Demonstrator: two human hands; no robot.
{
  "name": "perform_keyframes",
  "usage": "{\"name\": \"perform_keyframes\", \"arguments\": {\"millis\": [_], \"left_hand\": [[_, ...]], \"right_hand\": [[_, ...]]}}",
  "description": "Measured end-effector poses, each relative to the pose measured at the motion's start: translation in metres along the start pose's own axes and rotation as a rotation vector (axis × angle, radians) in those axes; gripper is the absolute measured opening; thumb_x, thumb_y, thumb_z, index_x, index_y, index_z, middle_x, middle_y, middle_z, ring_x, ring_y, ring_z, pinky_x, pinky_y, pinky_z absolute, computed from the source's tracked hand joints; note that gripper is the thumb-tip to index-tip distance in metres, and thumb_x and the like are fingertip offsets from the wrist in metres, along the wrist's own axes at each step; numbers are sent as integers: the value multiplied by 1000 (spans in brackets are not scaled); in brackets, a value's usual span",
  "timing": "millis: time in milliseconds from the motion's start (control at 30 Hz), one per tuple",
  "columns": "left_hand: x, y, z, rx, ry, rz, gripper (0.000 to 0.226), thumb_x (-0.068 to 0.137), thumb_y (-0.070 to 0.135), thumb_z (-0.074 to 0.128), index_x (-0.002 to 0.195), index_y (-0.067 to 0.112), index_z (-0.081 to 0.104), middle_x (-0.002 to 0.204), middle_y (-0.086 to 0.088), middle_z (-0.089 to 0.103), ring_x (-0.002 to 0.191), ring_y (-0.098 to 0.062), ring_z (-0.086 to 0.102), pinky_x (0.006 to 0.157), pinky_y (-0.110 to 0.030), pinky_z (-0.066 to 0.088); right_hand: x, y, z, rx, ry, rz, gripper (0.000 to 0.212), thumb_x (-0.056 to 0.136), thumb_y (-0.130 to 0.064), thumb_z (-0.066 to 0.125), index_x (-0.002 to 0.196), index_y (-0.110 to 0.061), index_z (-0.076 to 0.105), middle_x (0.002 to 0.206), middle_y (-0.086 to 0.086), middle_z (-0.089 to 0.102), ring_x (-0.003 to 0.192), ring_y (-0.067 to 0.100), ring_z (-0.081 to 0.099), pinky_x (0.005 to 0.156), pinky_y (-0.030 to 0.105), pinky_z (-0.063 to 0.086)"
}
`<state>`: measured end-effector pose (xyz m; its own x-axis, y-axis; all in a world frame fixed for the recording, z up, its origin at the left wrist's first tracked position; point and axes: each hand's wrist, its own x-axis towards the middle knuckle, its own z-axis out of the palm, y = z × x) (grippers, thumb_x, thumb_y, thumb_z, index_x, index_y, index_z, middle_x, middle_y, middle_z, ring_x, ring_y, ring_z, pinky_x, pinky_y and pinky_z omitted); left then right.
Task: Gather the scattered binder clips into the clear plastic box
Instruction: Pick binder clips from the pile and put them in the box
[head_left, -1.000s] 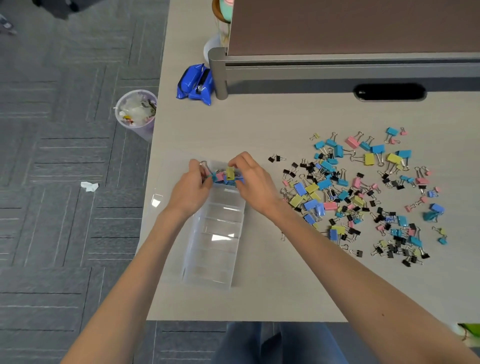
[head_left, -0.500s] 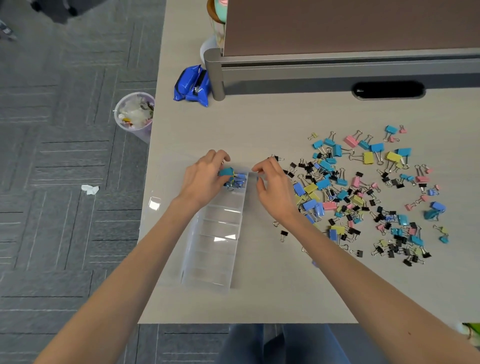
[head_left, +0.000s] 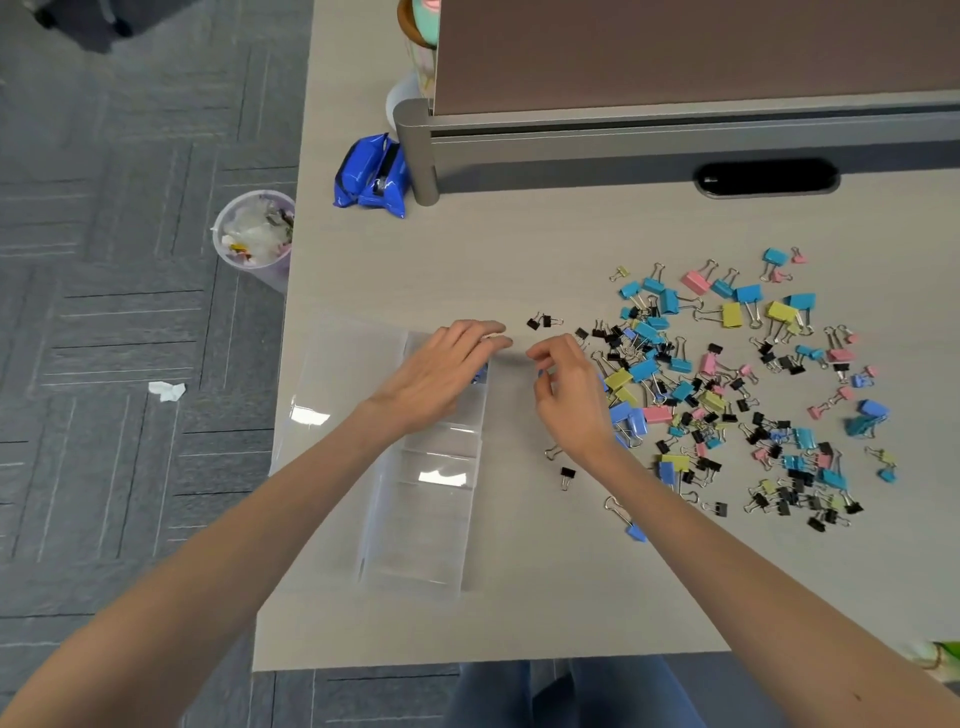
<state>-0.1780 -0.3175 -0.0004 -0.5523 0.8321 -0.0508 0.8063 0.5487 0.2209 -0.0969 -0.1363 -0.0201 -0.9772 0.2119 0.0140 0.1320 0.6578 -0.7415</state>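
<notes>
A long clear plastic box (head_left: 415, 525) with several compartments lies on the table, and its clear lid (head_left: 337, 374) lies open to the left. My left hand (head_left: 447, 364) lies over the box's far compartment with fingers fairly straight, hiding most of the clips inside; a bit of a blue clip (head_left: 480, 372) shows under it. My right hand (head_left: 569, 395) hovers just right of the box, fingers loosely curled, with no clip clearly in them. Scattered binder clips (head_left: 727, 395) in blue, yellow, pink and black cover the table to the right. A few stray clips (head_left: 567, 475) lie near my right wrist.
A blue packet (head_left: 371, 179) lies at the back beside a grey desk divider (head_left: 675, 135) with a black cable slot (head_left: 766, 179). On the floor by the table's left edge stands a waste cup (head_left: 254, 236). The lid reaches close to that edge.
Both hands held clips over the far compartment a second ago. The right hand has drawn away to the right; the left hand has settled flat over that compartment, covering the clips.
</notes>
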Motion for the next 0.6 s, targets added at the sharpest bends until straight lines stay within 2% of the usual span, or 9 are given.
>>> {"name": "perform_keyframes", "arguments": {"millis": [100,200,267,333,400,467,533,600], "left_hand": [[-2,-1,-1,-77,-62,46,95,58,-18,43,145,15,27,153,-2,27,137,-21,29,107,-32,33],[-10,-4,1,-56,-88,88,102,58,-20,44,150,17,19,157,1,19,143,-17,23,113,-31,27],[-12,-7,3,-94,-43,41,95,68,-19,51,149,19,20,157,3,19,143,-14,23,113,-32,27],[-13,-10,3,-142,36,-26,79,80,-6,61,146,19,27,155,5,27,140,-12,28,112,-29,27],[-16,-13,-1,-134,123,-102,64,81,8,69,137,15,40,143,1,43,130,-15,40,106,-27,29],[-22,-15,-6,-74,198,-165,48,77,12,74,120,12,53,123,-2,56,111,-21,50,92,-30,35],[-28,-18,-7,-28,251,-219,35,77,14,75,107,12,59,107,-2,57,96,-23,51,79,-31,35],[-34,-18,-6,-39,288,-276,28,78,14,74,102,11,60,101,-2,57,91,-22,48,75,-30,34]], "right_hand": [[-3,2,-2,-8,-7,22,28,84,6,46,103,-10,58,106,-1,55,86,10,56,64,39,53],[-3,1,-2,8,-8,28,28,83,6,47,102,-11,58,105,-1,55,85,11,57,64,40,53],[-2,-2,-1,29,-11,33,27,83,6,47,102,-10,59,104,-1,56,85,11,56,65,38,53],[-1,-6,0,42,-19,41,27,84,6,48,102,-10,59,104,-1,56,85,11,56,68,38,53],[0,-9,1,38,-38,28,25,85,4,49,101,-11,59,104,-1,55,86,10,57,68,40,54],[0,-13,2,4,-64,-36,20,86,-1,52,101,-13,58,105,-2,54,86,13,58,68,43,54],[1,-19,4,-36,-95,-107,16,87,-8,58,102,-14,56,105,-2,53,85,17,59,66,44,54],[2,-28,7,-73,-123,-145,17,88,-15,63,104,-15,57,105,-2,53,84,17,61,63,40,54]]}}
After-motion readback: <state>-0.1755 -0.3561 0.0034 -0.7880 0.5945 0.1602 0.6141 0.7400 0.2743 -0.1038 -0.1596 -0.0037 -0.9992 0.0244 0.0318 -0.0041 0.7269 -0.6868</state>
